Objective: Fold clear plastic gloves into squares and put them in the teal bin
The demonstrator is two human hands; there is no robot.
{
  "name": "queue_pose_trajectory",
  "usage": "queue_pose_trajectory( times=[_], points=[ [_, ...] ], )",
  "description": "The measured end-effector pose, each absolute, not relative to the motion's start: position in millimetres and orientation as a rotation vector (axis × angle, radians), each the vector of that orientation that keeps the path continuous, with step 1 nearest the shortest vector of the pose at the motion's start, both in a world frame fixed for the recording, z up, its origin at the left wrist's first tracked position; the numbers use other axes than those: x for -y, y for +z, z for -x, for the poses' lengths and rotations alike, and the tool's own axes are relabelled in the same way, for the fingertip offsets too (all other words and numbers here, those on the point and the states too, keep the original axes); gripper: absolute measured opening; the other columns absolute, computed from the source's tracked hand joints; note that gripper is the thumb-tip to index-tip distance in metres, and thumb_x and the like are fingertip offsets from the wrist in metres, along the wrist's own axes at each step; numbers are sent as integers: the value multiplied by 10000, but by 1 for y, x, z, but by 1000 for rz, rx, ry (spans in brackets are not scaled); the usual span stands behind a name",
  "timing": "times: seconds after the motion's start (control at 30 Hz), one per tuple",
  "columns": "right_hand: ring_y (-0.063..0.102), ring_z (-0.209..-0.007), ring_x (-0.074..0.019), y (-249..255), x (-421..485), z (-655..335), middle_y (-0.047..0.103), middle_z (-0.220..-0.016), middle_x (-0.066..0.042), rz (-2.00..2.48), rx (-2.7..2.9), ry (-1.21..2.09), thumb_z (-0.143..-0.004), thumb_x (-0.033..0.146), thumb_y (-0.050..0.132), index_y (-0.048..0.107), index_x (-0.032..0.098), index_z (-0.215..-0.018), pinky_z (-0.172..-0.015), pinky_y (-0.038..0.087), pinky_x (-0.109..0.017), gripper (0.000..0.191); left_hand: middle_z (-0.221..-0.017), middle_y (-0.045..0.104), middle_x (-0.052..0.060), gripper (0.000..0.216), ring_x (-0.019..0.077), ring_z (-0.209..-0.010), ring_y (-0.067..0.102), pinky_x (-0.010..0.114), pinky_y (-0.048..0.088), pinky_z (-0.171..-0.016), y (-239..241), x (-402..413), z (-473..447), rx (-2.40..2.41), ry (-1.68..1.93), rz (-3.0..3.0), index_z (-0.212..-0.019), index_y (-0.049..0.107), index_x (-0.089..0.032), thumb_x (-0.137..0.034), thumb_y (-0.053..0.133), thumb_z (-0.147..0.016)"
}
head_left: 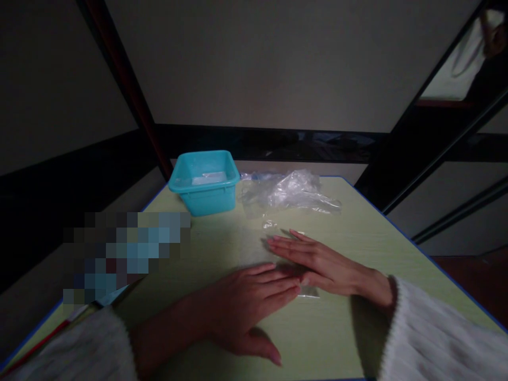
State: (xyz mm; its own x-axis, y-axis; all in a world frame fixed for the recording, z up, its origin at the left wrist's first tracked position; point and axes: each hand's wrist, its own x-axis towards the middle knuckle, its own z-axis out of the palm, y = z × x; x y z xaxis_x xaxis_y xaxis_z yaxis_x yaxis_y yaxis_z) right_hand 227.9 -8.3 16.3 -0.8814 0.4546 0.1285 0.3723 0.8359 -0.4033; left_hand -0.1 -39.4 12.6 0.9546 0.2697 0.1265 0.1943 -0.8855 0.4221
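Observation:
My left hand (252,299) lies palm down with fingers stretched out, its thumb spread toward the table's near edge. Beyond it and to the right, my right hand (321,264) is also flat, fingers extended to the left. The right thumb comes close to the left fingertips; whether they touch I cannot tell. Beneath both hands lies a thin clear plastic bag (252,243), partly covered by them. Just past the right fingers sits a small crumpled clear piece of plastic (270,225). Neither hand grips anything.
At the back left of the pale table (333,338) stands a turquoise plastic basket (208,201) with flat whitish packets (209,178) inside. Crumpled clear plastic bags (293,191) lie beside it. A pixelated item (130,254) occupies the left edge, near a red stick-like object (39,338).

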Motion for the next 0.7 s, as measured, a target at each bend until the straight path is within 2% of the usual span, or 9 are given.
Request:
queue_pose_trajectory(
  times=[0.13,0.3,0.5,0.7],
  points=[
    [230,-1332,-192,15,3,-221,326,-1422,-119,655,2857,606,-903,569,161,217,142,-1405,-1098,88,-467,661,-1405,348,135,714,257,-1300,318,381,172,-1105,12,40,-1,-363,247,-2672,-1364,327,-116,-560,466,-823],
    [200,-1341,-184,12,-10,-218,311,-1429,-117,725,2886,579,-917,546,159,264,127,-1390,-1099,62,-466,641,-1453,237,116,753,255,-1336,227,374,130,-1116,12,39,0,-338,215,-2655,-1393,264,-120,-554,481,-819],
    [179,-1347,-199,12,-25,-214,257,-1449,-124,802,2906,532,-932,505,188,239,103,-1393,-1088,76,-502,613,-1459,204,126,749,241,-1348,191,376,100,-1117,13,38,-1,-335,150,-2656,-1392,259,-103,-548,469,-828],
    [184,-1345,-203,9,-32,-212,249,-1449,-133,873,2898,458,-929,507,216,232,119,-1397,-1082,92,-510,609,-1462,199,121,762,267,-1341,203,404,122,-1113,12,39,0,-327,171,-2636,-1403,237,-133,-548,490,-816]
  ],
)
